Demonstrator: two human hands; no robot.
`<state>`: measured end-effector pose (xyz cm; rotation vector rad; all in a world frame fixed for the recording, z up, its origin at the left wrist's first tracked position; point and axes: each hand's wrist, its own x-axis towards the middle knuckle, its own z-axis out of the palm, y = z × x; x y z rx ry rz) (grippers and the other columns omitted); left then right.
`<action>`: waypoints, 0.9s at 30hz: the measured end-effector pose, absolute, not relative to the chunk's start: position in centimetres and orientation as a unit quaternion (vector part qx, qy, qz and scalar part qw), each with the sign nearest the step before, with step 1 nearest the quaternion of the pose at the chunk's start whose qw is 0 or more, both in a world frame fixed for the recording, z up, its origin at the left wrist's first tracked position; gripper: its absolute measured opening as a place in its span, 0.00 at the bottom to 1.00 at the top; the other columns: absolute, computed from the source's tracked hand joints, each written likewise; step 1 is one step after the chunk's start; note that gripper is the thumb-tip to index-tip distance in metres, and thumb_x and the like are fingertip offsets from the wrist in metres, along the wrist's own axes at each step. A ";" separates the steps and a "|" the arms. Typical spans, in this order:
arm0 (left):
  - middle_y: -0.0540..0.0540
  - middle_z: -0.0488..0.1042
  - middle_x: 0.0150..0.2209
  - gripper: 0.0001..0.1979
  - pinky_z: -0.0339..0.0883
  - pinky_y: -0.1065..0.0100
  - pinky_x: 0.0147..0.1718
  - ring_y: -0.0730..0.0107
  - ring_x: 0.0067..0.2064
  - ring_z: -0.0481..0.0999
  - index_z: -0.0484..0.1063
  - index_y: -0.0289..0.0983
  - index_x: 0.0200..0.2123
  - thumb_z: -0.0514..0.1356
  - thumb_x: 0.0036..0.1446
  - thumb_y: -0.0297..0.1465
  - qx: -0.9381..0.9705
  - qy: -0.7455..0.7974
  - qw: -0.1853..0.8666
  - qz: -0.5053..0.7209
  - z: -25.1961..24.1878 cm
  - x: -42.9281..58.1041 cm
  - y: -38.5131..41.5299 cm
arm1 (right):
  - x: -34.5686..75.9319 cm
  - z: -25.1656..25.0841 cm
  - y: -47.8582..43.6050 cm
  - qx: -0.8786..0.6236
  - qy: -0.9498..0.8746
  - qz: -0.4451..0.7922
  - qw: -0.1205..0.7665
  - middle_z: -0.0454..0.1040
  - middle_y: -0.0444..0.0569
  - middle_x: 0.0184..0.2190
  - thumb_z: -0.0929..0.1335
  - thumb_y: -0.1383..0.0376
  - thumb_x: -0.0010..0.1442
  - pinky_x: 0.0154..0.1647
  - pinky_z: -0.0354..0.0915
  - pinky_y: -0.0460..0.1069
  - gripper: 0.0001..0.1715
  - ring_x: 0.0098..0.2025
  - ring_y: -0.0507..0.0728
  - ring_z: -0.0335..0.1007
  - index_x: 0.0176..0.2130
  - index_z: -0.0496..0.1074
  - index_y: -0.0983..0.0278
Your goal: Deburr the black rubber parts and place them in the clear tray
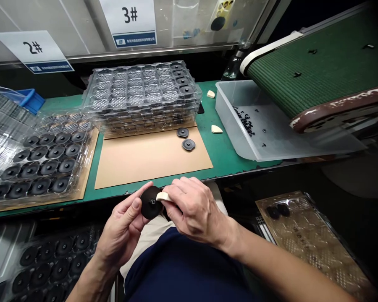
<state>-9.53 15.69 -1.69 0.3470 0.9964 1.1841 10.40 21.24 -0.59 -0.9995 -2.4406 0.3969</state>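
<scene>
Pinching a round black rubber disc (150,205) with left hand (121,230), right hand (193,212) grips a cream wedge (162,196) against it, white signs (34,49) say 2#, 3#

Green bench (222,156) bears cardboard sheets (145,161), a clear bin (280,140), cream wedges (216,129).

The left card (33,49) reads "2#" and the right card (130,19) reads "3#"
</scene>
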 end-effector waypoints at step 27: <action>0.44 0.80 0.55 0.25 0.73 0.74 0.52 0.62 0.57 0.78 0.79 0.45 0.54 0.73 0.53 0.24 0.206 0.409 0.621 0.636 -3.5 -8.2 15.9 | 7.6 0.2 19.8 -0.433 -0.730 0.418 0.326 0.62 0.40 0.25 0.64 0.62 0.70 0.31 0.52 0.48 0.16 0.27 0.51 0.56 0.30 0.58 0.62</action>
